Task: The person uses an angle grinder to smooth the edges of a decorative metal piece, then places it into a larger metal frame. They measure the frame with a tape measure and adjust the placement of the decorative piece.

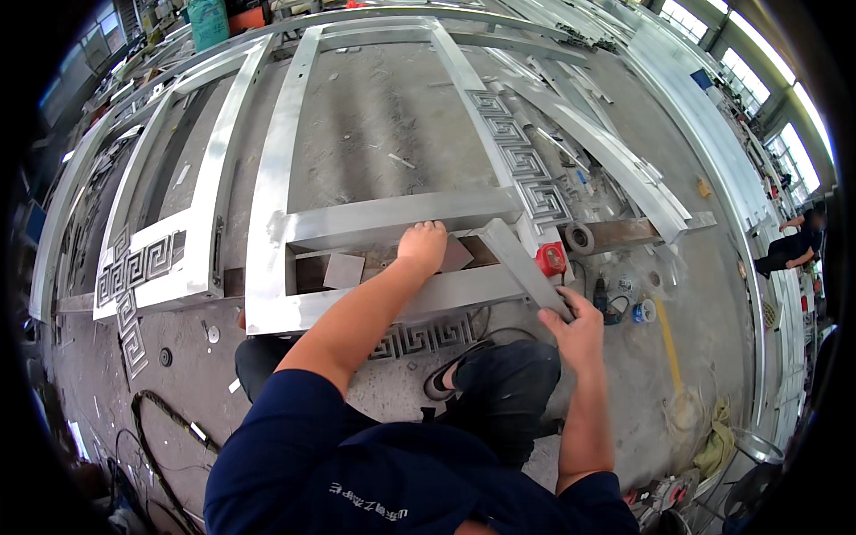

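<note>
A short silver rectangular metal bar [526, 270] slants across the near right corner of a large silver metal frame [276, 178]. My right hand [575, 327] grips its near end, thumb on one side and fingers on the other. My left hand [422, 248] is closed, knuckles up, at the near edge of the frame's crossbar [401, 214]; what its fingers hold, if anything, is hidden. On either side of it, a pale square plate [344, 270] and a darker grey plate [456, 255] lie in the gap between the crossbar and the near rail [374, 305].
A red tape measure [550, 259] sits beside the frame's right corner. Key-patterned metal strips [526, 162] lie along the right side; another key-patterned piece [129, 276] is at left. A drill [601, 299], a tape roll [580, 238] and a black cable [160, 446] lie around. Another person [798, 241] is far right.
</note>
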